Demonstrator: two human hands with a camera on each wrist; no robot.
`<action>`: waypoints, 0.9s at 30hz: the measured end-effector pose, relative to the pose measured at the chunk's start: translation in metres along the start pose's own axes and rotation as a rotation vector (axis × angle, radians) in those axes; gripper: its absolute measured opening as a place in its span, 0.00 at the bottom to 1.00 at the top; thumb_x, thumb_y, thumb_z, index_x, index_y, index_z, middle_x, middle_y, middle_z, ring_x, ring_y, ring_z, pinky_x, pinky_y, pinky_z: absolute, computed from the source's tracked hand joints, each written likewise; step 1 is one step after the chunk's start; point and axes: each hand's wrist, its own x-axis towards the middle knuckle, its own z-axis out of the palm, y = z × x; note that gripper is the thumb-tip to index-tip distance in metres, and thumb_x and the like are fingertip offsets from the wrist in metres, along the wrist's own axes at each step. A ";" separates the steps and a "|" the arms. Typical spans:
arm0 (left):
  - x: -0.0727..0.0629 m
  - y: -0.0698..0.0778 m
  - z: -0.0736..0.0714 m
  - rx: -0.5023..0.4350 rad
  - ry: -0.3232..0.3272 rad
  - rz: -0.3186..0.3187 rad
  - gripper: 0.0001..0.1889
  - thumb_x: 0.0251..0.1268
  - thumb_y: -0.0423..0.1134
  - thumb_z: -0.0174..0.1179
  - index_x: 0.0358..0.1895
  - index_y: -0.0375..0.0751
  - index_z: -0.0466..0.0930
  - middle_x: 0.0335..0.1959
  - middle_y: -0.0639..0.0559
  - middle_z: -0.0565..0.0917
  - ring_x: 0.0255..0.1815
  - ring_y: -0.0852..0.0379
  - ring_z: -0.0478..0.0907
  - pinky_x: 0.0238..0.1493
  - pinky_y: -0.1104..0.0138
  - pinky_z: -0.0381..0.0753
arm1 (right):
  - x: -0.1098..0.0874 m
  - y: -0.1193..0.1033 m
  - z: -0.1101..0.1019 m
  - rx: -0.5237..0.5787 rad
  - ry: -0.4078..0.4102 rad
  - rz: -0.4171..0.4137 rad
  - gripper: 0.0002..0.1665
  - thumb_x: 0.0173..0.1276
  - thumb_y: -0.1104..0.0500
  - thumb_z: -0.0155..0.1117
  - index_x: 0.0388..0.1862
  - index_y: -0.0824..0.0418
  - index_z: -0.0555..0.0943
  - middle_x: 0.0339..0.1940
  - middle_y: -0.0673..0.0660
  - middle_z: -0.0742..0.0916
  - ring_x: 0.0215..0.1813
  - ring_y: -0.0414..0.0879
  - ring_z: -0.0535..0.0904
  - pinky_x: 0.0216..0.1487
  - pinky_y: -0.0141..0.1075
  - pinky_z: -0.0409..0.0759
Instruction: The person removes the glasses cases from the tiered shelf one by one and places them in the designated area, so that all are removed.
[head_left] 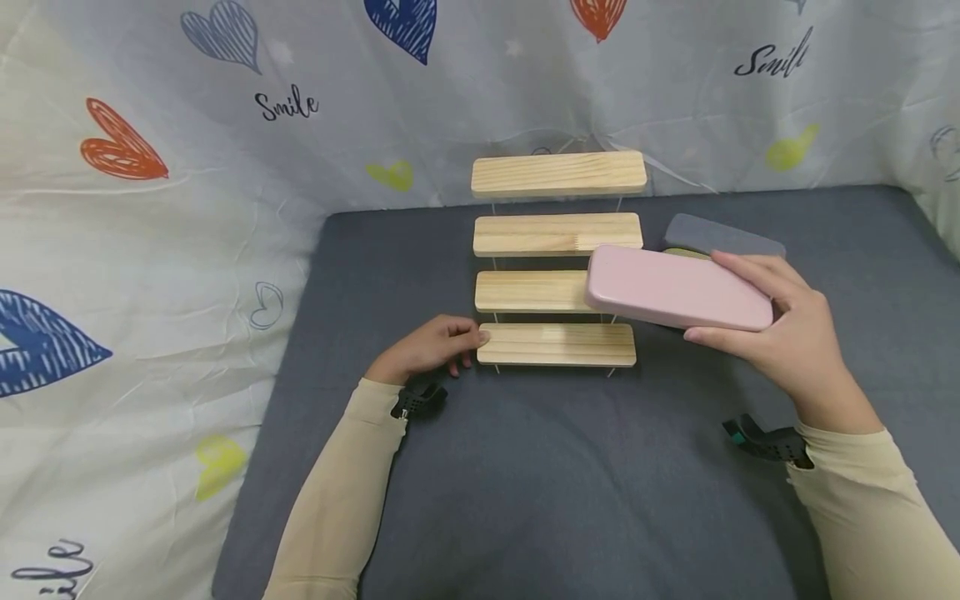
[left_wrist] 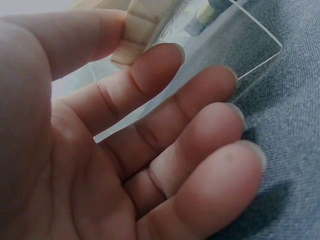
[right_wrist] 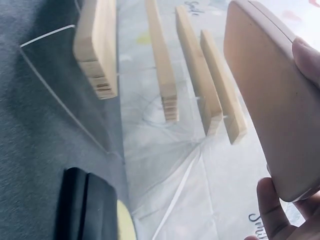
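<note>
A tiered display rack has several pale wooden shelves [head_left: 557,345] on clear side panels [left_wrist: 240,35]. At the lowest shelf's left end my left hand [head_left: 438,342] pinches the wood between thumb and index finger. The other fingers [left_wrist: 200,185] are loosely bent below it. My right hand [head_left: 798,333] grips the right end of a pink glasses case [head_left: 675,287], thumb on one side and fingers on the other. The case is held in the air, slightly tilted, at the rack's right side. It covers the right part of the second-lowest shelf in the head view.
Behind the pink case, a grey-blue case [head_left: 723,233] lies right of the rack, with a yellowish item [head_left: 686,252] partly hidden beside it. A dark case [right_wrist: 75,205] shows in the right wrist view. Grey cloth [head_left: 510,483] covers the table; a printed curtain [head_left: 450,108] hangs behind.
</note>
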 end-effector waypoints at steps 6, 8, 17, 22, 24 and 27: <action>-0.002 0.000 0.001 0.004 0.000 -0.001 0.21 0.84 0.52 0.55 0.34 0.41 0.82 0.30 0.45 0.82 0.30 0.48 0.79 0.32 0.57 0.84 | -0.012 0.004 -0.003 -0.038 0.001 0.020 0.56 0.40 0.77 0.88 0.72 0.55 0.81 0.60 0.38 0.81 0.60 0.34 0.73 0.52 0.19 0.66; -0.002 0.001 0.001 0.005 0.002 -0.005 0.21 0.83 0.53 0.55 0.34 0.42 0.82 0.30 0.45 0.82 0.29 0.48 0.79 0.33 0.57 0.84 | -0.016 0.005 -0.005 -0.042 0.005 0.035 0.56 0.40 0.77 0.88 0.72 0.54 0.81 0.60 0.38 0.81 0.60 0.34 0.74 0.52 0.19 0.66; -0.002 0.002 -0.001 0.005 0.011 -0.013 0.21 0.83 0.53 0.56 0.33 0.41 0.82 0.30 0.45 0.82 0.32 0.47 0.80 0.33 0.57 0.84 | -0.035 0.011 -0.015 -0.116 0.018 0.044 0.57 0.39 0.72 0.91 0.73 0.51 0.80 0.59 0.36 0.80 0.59 0.31 0.73 0.51 0.17 0.64; -0.002 0.002 0.001 0.008 0.006 -0.009 0.22 0.83 0.54 0.55 0.34 0.40 0.81 0.30 0.45 0.82 0.31 0.47 0.79 0.33 0.57 0.84 | -0.043 0.016 -0.019 -0.137 0.036 0.037 0.57 0.39 0.72 0.91 0.72 0.52 0.81 0.59 0.36 0.80 0.61 0.32 0.73 0.53 0.15 0.64; -0.002 0.002 0.001 0.008 0.008 -0.009 0.22 0.83 0.54 0.55 0.34 0.40 0.82 0.30 0.45 0.82 0.31 0.47 0.79 0.33 0.57 0.84 | -0.046 0.019 -0.021 -0.140 0.040 0.039 0.56 0.39 0.72 0.91 0.72 0.53 0.81 0.59 0.36 0.81 0.61 0.32 0.73 0.53 0.15 0.64; -0.002 0.001 0.001 0.010 0.010 -0.010 0.21 0.83 0.53 0.55 0.34 0.41 0.82 0.30 0.45 0.82 0.30 0.47 0.79 0.33 0.57 0.84 | -0.049 0.023 -0.023 -0.155 0.048 0.046 0.56 0.39 0.72 0.92 0.71 0.53 0.81 0.59 0.36 0.80 0.61 0.31 0.72 0.53 0.15 0.63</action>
